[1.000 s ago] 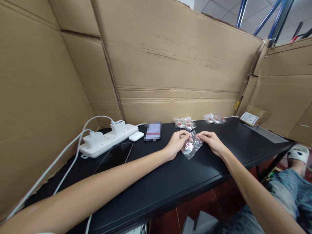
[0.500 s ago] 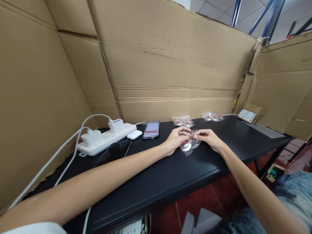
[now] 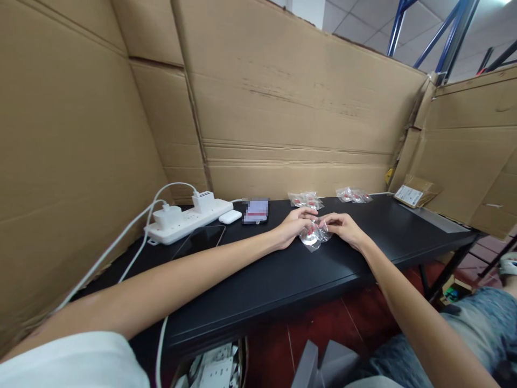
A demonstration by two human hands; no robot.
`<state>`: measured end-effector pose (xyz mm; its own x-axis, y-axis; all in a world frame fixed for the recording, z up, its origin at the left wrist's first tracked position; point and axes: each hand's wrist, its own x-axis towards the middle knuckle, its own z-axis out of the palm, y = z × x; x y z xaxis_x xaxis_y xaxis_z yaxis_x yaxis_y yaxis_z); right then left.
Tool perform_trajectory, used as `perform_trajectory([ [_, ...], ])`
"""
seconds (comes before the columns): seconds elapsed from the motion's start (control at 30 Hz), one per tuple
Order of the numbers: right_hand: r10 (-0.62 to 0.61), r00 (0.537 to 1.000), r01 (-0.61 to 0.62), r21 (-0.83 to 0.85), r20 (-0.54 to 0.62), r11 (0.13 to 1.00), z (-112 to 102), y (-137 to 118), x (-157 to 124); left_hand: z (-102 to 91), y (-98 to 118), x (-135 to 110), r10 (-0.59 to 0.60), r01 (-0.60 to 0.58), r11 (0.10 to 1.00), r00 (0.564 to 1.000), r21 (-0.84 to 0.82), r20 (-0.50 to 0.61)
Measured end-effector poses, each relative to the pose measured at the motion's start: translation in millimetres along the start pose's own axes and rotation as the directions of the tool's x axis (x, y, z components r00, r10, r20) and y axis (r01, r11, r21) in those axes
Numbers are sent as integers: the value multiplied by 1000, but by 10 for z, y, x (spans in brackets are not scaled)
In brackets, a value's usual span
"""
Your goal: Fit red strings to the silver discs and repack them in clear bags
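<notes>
From afar I'm viewing a likely workshop or warehouse corner: tall brown cardboard panels (image 3: 291, 102) are walling in a long black counter (image 3: 250, 285), blue metal rack posts (image 3: 397, 27) are rising behind, and dark-red floor tiles (image 3: 323, 323) are showing below.

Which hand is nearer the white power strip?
Left. The left hand is right of the white power strip; the right hand is farther right, past the left hand.

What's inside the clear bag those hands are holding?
The bag holds a round, silvery disc with some red on it. The left hand and right hand partly cover the bag's upper end; whatever lies beneath them is hidden.
</notes>
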<state>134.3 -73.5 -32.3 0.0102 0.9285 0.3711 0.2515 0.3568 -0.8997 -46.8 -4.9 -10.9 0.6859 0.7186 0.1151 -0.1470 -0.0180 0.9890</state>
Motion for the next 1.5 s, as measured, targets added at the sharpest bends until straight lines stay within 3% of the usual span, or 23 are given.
perform_trajectory([
  [0.4,20,995,-16,-38,96,999,-16,-62,-19,-13,-71,34,67,-67,994,998,88,10],
  [0.87,-32,999,36,-184,23,982,-1,86,26,12,-52,29,31,-30,996,999,88,-18],
  [1.13,0,997,1,-14,78,1000,10,-55,-25,-4,-56,31,49,-50,995,999,90,13],
  [1.37,-35,992,59,-209,118,976,5,-68,-12,-5,-73,38,66,-65,994,998,91,-10],
  [1.5,-41,992,67,-221,120,973,14,-65,-19,11,-68,36,43,-41,997,999,64,-20],
])
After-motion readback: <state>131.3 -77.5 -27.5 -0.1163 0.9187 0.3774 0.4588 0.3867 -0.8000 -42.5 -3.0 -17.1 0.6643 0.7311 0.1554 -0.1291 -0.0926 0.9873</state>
